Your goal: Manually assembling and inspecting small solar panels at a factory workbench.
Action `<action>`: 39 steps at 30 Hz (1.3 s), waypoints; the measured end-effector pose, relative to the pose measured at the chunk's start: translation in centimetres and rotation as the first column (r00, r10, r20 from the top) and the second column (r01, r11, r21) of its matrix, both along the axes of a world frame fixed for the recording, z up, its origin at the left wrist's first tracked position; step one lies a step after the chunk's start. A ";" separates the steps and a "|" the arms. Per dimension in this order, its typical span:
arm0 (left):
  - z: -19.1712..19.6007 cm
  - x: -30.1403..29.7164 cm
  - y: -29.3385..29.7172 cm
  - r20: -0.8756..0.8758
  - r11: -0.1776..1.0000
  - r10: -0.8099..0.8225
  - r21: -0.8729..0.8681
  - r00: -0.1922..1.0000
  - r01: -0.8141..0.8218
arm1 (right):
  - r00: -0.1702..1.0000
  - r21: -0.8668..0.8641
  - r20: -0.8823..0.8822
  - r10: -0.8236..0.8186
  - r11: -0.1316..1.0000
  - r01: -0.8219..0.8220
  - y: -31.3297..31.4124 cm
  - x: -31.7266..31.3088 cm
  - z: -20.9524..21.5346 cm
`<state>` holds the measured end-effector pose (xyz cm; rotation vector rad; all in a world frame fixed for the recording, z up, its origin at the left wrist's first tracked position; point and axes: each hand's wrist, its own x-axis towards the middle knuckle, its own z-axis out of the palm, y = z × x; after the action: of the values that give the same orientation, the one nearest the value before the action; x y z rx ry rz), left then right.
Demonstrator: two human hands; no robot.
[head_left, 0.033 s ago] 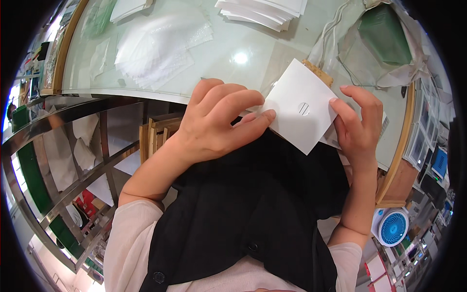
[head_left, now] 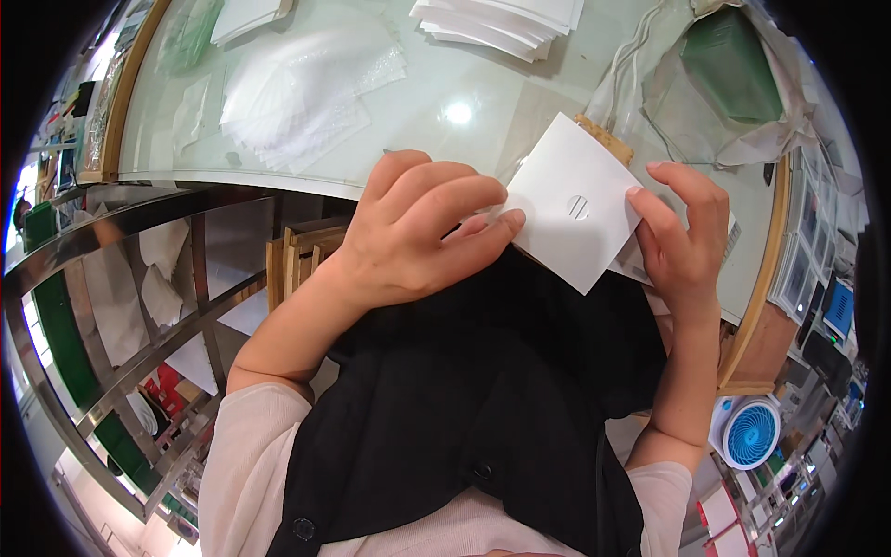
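Observation:
A square white card (head_left: pixel 577 176) with a small round, lined cut-out mark in its middle is held up in front of my chest, one corner toward me. My left hand (head_left: pixel 413 227) pinches its left corner between thumb and forefinger. At the right corner my right hand (head_left: pixel 685 223) has fingertips closed on the edge, and part of its grip is hidden behind the card. A tan, rough-edged block (head_left: pixel 608 139) shows just beyond the card. A sheet of clear film (head_left: pixel 534 116) lies on the table behind it.
On the glass-topped table (head_left: pixel 445 153) lie a fan of clear plastic sleeves (head_left: pixel 297 97) and a stack of white cards (head_left: pixel 501 23). A green block in plastic wrapping (head_left: pixel 733 70) stands at the far right. Metal shelving (head_left: pixel 139 223) is at my left, a blue fan (head_left: pixel 750 434) at lower right.

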<state>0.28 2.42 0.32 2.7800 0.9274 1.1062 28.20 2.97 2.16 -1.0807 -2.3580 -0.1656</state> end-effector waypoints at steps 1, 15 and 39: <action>-0.1 0.0 0.3 0.003 0.997 -0.032 0.071 0.999 0.032 | 1.000 -0.018 0.006 0.027 0.999 -0.027 0.1 0.1 0.3; 3.0 0.5 -2.5 0.718 0.076 0.392 -0.649 0.575 0.757 | 0.326 -0.692 -0.678 -0.659 0.423 -0.585 -2.9 -1.4 3.9; 2.3 0.2 -3.2 0.689 0.086 0.424 -0.677 0.588 0.731 | 0.299 -0.707 -0.654 -0.695 0.421 -0.568 -3.3 -2.1 3.4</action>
<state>0.52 -0.79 2.66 0.8891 0.6389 0.8670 26.10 -0.35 5.60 -1.1494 -0.9360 1.6085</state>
